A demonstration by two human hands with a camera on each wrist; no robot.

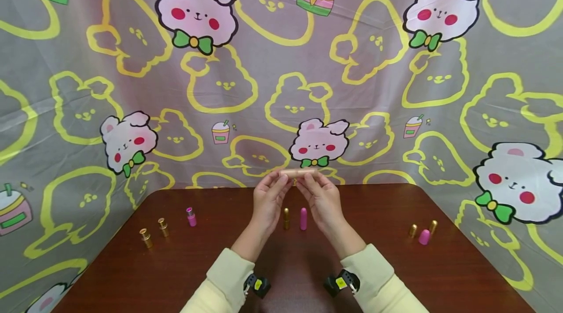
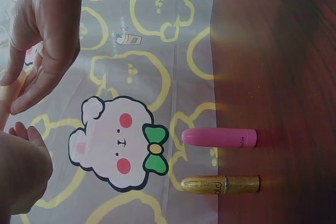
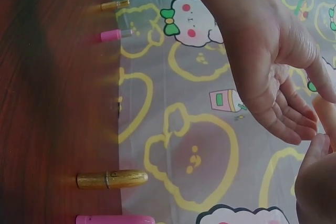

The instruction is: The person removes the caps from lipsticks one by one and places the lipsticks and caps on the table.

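Note:
Up in front of the patterned backdrop, a beige lipstick tube (image 1: pixel 298 173) is held level between both hands. My left hand (image 1: pixel 267 203) pinches its left end between thumb and fingers. The other end is pinched by my right hand (image 1: pixel 323 200) in the same way. In the left wrist view the tube (image 2: pixel 7 98) is partly cut off by the frame edge. Below the hands, a gold lipstick (image 1: pixel 286 219) and a pink lipstick (image 1: pixel 303 219) stand upright and capped on the brown table (image 1: pixel 290 264).
At the left of the table stand two gold lipstick bases (image 1: pixel 163 227) and a pink lipstick base (image 1: pixel 191 217), all uncapped. Two gold caps (image 1: pixel 413 230) and a pink cap (image 1: pixel 424 237) are at the right. A bunny-print cloth (image 1: pixel 272 64) hangs around the table.

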